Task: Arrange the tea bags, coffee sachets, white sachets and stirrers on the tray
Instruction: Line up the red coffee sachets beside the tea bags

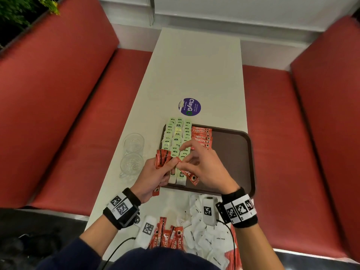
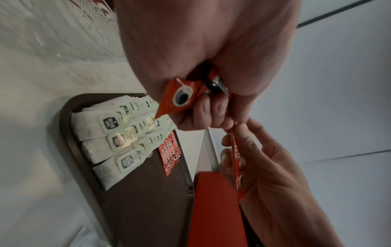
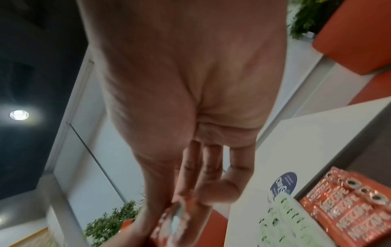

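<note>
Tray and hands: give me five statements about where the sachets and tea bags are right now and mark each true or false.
1. The tea bags lie in rows on the tray's left part. True.
2. The left hand is empty. False: it grips a bundle of coffee sachets.
3. The right hand pinches a single coffee sachet. True.
4. The white sachets are stacked on the tray. False: they lie loose on the table, at its near end.
5. The two glass cups stand on the tray. False: they stand left of it.
</note>
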Demonstrator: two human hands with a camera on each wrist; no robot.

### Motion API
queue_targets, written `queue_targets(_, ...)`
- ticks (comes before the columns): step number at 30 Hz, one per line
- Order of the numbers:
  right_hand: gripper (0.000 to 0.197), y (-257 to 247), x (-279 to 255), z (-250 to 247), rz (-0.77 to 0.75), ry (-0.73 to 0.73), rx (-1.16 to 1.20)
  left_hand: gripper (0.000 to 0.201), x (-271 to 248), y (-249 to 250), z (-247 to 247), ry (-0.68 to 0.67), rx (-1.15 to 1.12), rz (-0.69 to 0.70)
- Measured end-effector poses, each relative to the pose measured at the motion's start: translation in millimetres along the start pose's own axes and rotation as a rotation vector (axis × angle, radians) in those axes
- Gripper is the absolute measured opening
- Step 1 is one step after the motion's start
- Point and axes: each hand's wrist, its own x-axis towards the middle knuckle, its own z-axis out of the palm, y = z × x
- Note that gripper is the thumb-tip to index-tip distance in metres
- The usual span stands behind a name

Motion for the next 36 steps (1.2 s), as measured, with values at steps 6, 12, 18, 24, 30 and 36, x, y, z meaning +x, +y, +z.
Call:
queue_targets(6,0.036,15.5,-11.5,-5.2,0.06,0.102,-0.014,0.035,4.6,-2.5,-1.2,0.113,-0.047,0.019)
queue_targets(12,0.014,21.1,-23.9,-12.9,0.078,0.286,0.359,0.031,5.9,-3.6,5.1,0.078,-0.149,-0.015)
queue_targets(18,0.017,23.8,-33.1,-7.1,0.039,0.437,0.347,0.033,15.1,-11.2,10.7,0.134,-0.16,-0.03)
queue_targets(24,0.036,41.2,-40.5,3.5,-0.093,0.386,-0.369,0.03,17.6,-23.7,13.8,0.132,-0.13,-0.07)
queue_targets(30,0.026,55.1,-36.6,7.3,-0.168,0.379,-0.628,0.027,19.7,-26.3,17.9,0.12,-0.058,-0.058)
queue_targets(36,0.025,79.0,-15.5,-9.0,-0.007,0.348,-0.473,0.022,20.3,-28.2,12.7,0.144,-0.02,-0.07)
